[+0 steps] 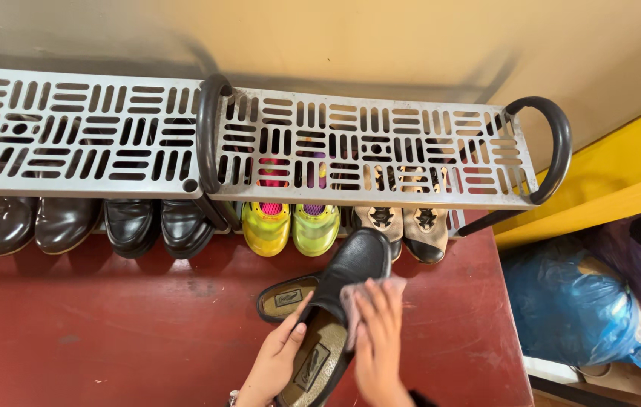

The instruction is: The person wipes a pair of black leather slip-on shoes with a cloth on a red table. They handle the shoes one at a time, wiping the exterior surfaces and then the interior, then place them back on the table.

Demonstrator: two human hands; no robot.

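Note:
My left hand point(279, 358) grips the heel end of a black slip-on shoe point(354, 264) with a tan insole, held above the red floor. My right hand point(377, 335) presses a small pinkish-grey cloth point(358, 298) flat against the shoe's upper, fingers spread over it. A second matching black shoe point(284, 296) lies under and left of it, its insole showing.
Two grey slotted metal shoe racks point(366, 151) stand against the wall. Beneath them sit brown shoes point(34, 222), black dress shoes point(154, 226), yellow-green sneakers point(290, 226) and beige shoes point(403, 226). A blue plastic bag point(569, 301) lies at the right beyond the red floor point(109, 316).

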